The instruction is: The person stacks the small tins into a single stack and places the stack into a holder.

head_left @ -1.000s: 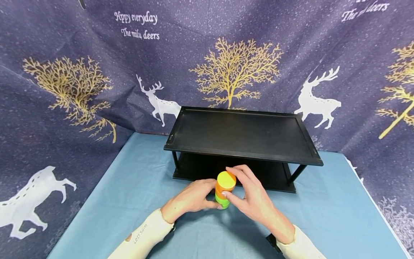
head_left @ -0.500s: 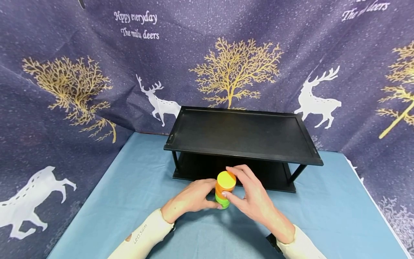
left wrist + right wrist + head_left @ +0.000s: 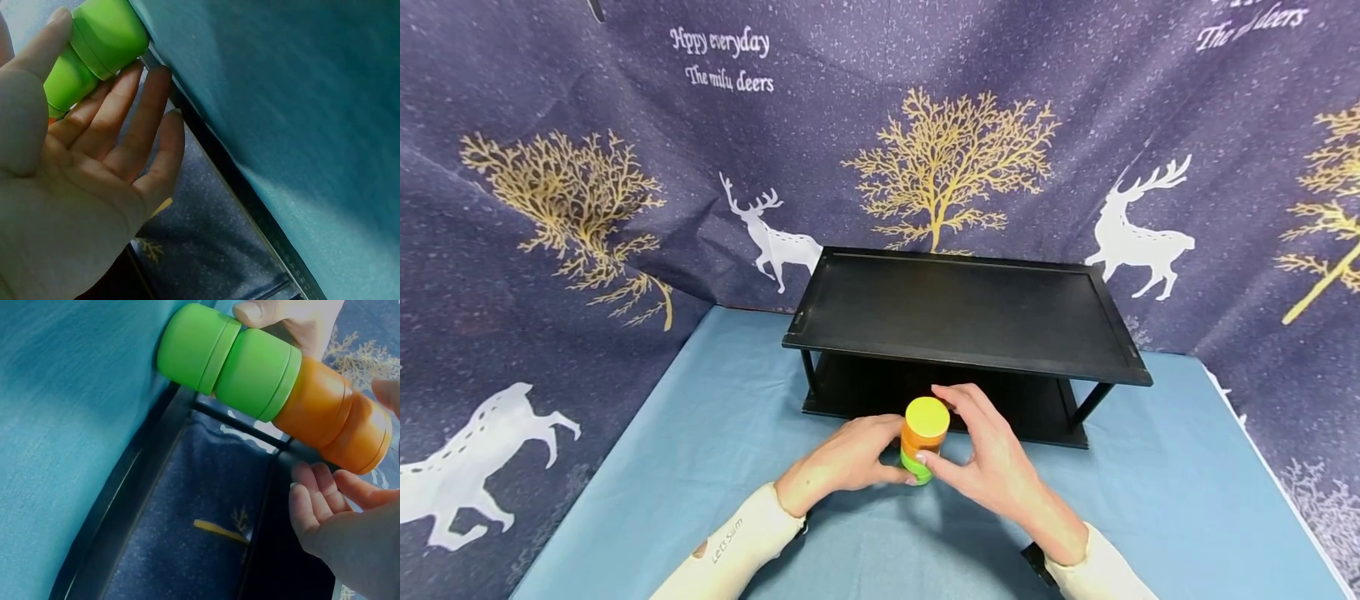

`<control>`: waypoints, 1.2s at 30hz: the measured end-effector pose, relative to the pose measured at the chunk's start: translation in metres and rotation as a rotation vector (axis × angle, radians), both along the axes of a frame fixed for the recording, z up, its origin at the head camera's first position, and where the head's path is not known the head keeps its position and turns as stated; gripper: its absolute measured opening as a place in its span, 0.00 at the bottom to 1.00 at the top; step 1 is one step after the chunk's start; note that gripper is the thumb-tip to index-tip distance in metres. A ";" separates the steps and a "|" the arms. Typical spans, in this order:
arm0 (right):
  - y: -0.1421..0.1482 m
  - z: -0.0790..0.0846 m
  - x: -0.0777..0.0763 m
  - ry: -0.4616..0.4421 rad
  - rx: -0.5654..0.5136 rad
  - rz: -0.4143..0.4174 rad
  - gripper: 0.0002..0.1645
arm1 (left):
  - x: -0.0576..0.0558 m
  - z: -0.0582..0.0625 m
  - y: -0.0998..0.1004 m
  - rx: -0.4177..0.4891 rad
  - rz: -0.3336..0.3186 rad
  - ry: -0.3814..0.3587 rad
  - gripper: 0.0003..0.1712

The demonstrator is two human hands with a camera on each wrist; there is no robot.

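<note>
A stack of small, round, cup-shaped containers stands upright in front of the black shelf. Its lower pair are a bottom green container [image 3: 199,349] and a second green container [image 3: 259,375]. Above them sit a lower orange container [image 3: 312,403] and a top orange container [image 3: 356,434], whose flat top looks yellow in the head view. From the left, my left hand [image 3: 857,454] grips the green part, thumb at the near side and fingers behind. My right hand [image 3: 988,454] is beside the upper part, fingers spread and slightly apart from the orange containers.
Just behind the stack is a two-tier black shelf [image 3: 955,312] with thin posts. A blue cloth [image 3: 737,400] covers the table. A dark patterned curtain [image 3: 820,108] with deer and trees hangs around the back and sides.
My right hand's fingers have come slightly away from the top of the stack. The left hand keeps its hold, and the stack stays put. The head view has shifted slightly.
</note>
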State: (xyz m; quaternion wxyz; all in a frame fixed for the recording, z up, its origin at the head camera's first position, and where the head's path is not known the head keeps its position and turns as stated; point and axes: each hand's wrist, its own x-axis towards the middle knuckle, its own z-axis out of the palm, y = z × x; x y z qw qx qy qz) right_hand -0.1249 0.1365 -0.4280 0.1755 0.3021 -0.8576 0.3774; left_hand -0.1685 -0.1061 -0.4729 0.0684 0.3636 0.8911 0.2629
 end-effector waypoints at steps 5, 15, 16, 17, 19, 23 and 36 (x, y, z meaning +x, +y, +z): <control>0.003 -0.002 0.000 -0.020 0.003 -0.006 0.49 | 0.000 0.001 0.001 -0.008 0.002 0.005 0.37; 0.007 -0.008 -0.001 -0.029 0.008 -0.026 0.48 | 0.000 0.001 0.001 -0.011 0.000 -0.013 0.38; 0.007 -0.008 -0.001 -0.032 0.010 -0.026 0.48 | 0.000 0.001 0.001 -0.010 0.000 -0.014 0.38; 0.008 -0.009 -0.001 -0.035 0.011 -0.026 0.48 | 0.000 0.001 0.001 -0.009 0.000 -0.014 0.38; 0.008 -0.010 -0.001 -0.036 0.012 -0.021 0.48 | 0.000 0.001 0.001 -0.010 0.002 -0.008 0.37; 0.009 -0.012 -0.002 -0.019 0.006 -0.006 0.49 | 0.000 0.001 0.001 -0.012 0.005 0.000 0.37; 0.013 -0.021 -0.001 -0.057 0.036 0.001 0.46 | 0.001 0.002 0.002 0.003 0.000 0.002 0.35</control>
